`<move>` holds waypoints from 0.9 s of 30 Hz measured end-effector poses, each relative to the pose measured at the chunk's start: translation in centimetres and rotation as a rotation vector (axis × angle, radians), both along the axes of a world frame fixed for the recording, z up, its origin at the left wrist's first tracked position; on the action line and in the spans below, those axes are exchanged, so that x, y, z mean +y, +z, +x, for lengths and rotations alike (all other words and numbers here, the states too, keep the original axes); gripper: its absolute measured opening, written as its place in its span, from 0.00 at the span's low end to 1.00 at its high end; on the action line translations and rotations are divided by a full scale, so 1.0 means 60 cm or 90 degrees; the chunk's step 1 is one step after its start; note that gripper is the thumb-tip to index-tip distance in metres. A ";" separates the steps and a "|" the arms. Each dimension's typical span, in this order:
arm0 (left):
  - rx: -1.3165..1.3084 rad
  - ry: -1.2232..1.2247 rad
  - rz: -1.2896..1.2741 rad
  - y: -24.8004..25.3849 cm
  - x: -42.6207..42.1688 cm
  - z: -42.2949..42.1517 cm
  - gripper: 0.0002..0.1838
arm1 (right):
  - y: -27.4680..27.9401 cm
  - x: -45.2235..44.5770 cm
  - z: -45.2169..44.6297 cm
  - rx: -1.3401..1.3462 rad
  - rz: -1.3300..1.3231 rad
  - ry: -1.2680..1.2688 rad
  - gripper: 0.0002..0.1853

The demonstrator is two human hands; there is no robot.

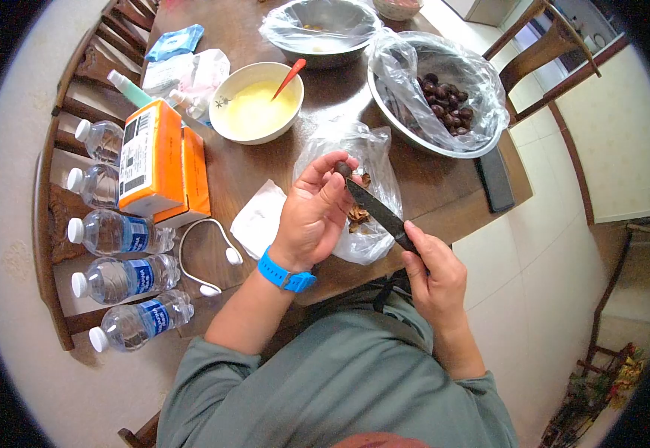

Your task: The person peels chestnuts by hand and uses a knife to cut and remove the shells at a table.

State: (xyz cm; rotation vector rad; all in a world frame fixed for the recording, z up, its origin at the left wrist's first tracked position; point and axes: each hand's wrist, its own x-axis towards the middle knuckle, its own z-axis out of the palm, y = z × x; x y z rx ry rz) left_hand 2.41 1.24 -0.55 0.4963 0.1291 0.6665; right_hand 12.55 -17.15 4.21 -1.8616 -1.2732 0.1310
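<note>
Slanting forward-left, knife [378, 211] toward nut [343, 170]

left hand [311, 213] pinching a dark round nut [342, 170], right hand [440, 278] holding a knife [377, 208], plastic bag [366, 249] beneath

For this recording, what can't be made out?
In the head view:
Black-bladed knife: handle mostly covered by right hand.
Small round dark-brown nut: far side hidden by left hand.
Upper silver metal bowl: contents obscured by clear plastic.
Orange-and-white cardboard box: fine print too small.
</note>
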 end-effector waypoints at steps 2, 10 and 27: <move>-0.003 -0.005 -0.008 0.001 -0.001 -0.001 0.19 | 0.002 0.002 -0.002 -0.008 0.004 0.000 0.21; 0.002 -0.019 -0.062 0.018 0.001 -0.004 0.16 | -0.001 0.004 -0.005 -0.021 0.008 -0.017 0.21; 0.011 0.011 0.037 0.010 0.002 -0.006 0.15 | -0.008 0.003 -0.010 -0.005 0.016 -0.016 0.22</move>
